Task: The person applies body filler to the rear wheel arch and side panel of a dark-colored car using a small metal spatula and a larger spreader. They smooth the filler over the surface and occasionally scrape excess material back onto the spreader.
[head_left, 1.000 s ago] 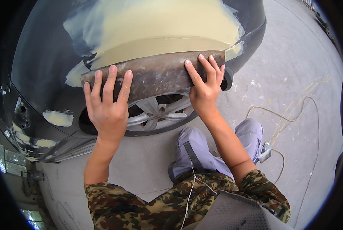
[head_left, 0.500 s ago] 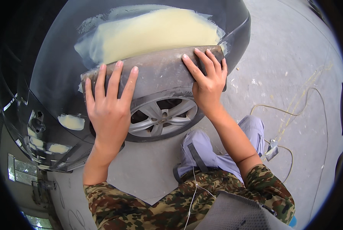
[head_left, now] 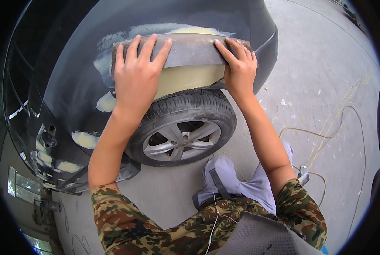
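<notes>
A long, dark, stained board (head_left: 190, 53) lies across the cream filler patch (head_left: 185, 78) on a dark grey car fender (head_left: 164, 15), above the wheel arch. My left hand (head_left: 137, 80) grips the board's left part, fingers spread and tips at its upper edge. My right hand (head_left: 240, 72) holds the right end, fingers slightly apart over its face. The board hides much of the filler; cream shows above and below it. The tyre and alloy wheel (head_left: 181, 140) are below.
Smaller filler patches (head_left: 85, 139) mark the panel at left. A hose (head_left: 309, 132) loops over the concrete floor (head_left: 317, 55) at right, near a grey object (head_left: 302, 172). My bent legs (head_left: 217, 174) are below the wheel. Windows (head_left: 22, 185) show at the lower left.
Both hands have moved the board upward across the filler from the arch's lower edge. The band of cream beneath it and more of the tyre now show.
</notes>
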`<control>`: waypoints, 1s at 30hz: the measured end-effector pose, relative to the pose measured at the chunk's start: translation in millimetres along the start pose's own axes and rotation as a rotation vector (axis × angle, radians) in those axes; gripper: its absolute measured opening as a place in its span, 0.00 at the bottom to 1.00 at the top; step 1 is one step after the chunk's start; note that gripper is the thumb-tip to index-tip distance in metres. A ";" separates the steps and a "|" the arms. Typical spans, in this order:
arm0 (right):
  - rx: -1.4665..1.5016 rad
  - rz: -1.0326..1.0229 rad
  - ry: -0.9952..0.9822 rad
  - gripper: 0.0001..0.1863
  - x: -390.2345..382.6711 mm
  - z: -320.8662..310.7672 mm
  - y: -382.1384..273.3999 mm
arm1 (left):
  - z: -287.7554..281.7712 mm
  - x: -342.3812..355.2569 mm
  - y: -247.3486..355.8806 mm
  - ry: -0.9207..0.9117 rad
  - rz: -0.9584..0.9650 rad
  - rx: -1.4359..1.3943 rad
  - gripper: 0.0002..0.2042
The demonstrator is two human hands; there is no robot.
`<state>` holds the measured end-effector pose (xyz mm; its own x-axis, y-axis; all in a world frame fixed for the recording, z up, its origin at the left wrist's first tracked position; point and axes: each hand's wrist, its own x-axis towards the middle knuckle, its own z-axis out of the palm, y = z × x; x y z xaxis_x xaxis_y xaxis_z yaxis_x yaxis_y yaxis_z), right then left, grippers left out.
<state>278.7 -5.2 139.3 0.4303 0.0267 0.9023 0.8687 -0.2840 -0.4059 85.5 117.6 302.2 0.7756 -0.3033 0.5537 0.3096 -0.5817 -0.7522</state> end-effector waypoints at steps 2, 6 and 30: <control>0.021 0.008 0.004 0.37 6.0 4.1 6.2 | 4.8 8.5 -1.6 0.015 -0.002 -0.004 0.25; 0.121 0.040 -0.011 0.39 9.3 11.0 12.0 | 11.8 18.0 -1.2 0.009 -0.009 -0.009 0.25; 0.057 -0.031 -0.084 0.36 27.6 -8.1 7.3 | -9.2 18.6 -5.9 -0.112 -0.055 -0.046 0.26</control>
<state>294.9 -14.3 162.5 0.4195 0.1153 0.9004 0.8937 -0.2266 -0.3874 93.1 108.5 320.3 0.8152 -0.1853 0.5488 0.3302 -0.6298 -0.7031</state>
